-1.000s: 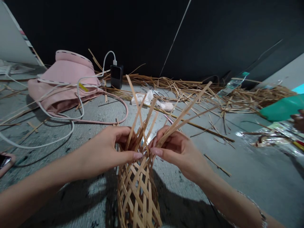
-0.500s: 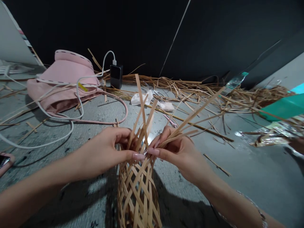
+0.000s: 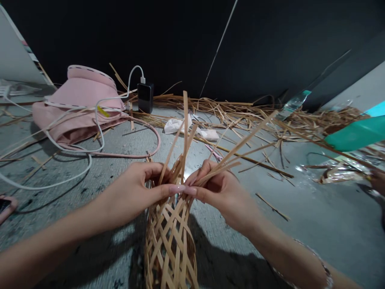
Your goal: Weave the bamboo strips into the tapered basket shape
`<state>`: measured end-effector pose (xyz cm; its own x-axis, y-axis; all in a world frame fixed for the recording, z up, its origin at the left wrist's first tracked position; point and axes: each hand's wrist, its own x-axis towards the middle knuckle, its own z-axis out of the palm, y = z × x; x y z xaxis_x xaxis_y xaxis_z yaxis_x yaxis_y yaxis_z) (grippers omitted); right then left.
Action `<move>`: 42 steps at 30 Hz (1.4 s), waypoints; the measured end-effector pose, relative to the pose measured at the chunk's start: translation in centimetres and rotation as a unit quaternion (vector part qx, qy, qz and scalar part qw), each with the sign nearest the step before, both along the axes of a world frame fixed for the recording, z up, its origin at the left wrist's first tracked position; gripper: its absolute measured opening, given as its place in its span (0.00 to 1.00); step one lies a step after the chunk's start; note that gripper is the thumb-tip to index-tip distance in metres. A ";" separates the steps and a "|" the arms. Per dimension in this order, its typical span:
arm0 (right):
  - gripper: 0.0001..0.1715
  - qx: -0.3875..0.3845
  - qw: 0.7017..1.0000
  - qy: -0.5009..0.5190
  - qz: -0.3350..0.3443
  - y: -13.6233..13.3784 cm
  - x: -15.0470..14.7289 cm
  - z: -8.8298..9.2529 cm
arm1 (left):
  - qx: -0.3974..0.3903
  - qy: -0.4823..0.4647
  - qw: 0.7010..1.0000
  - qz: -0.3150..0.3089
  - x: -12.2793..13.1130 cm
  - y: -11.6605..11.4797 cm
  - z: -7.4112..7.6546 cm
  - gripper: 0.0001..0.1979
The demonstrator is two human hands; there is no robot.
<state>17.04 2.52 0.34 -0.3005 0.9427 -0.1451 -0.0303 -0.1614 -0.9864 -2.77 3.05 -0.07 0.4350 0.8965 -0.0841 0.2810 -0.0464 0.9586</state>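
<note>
A tube-shaped open-weave basket (image 3: 171,245) of flat tan strips stands in front of me, its loose strip ends (image 3: 185,132) fanning up and outward at the top. My left hand (image 3: 150,184) is closed on the strips at the left of the rim, thumb pressed across them. On the other side, my right hand (image 3: 215,186) pinches a bundle of strips (image 3: 240,146) that slants up to the right. Both thumb tips meet at the middle of the rim. The curled fingers behind the strips are partly hidden.
At the left lie a pink visor hat (image 3: 84,92), a white cable (image 3: 75,182) and a phone (image 3: 6,206). A black power bank (image 3: 145,97) stands by the dark wall. Loose strips (image 3: 231,110), tissues (image 3: 177,125), a plastic bottle (image 3: 293,105) and a green object (image 3: 357,134) spread rightward. Another person's hand (image 3: 377,180) shows at the right edge.
My thumb tips have come together at the rim. One tall strip has swung from leaning left to nearly upright, and the basket has shifted slightly left in view.
</note>
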 end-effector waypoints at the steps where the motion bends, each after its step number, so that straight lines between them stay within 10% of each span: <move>1: 0.18 0.000 1.000 0.002 -0.001 0.0 0.0 0.0 | 0.000 -0.005 1.000 -0.003 0.0 0.0 0.0 0.11; 42: 0.08 -0.039 0.997 -0.063 -0.021 -0.4 -0.6 0.2 | -0.018 -0.008 0.997 -0.079 -0.3 0.1 0.5 0.08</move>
<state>16.47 2.11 0.52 -0.2357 0.9383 -0.2529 0.0847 -0.2394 -0.9672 -3.05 3.20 0.42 0.5716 0.8137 -0.1060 0.2569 -0.0547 0.9649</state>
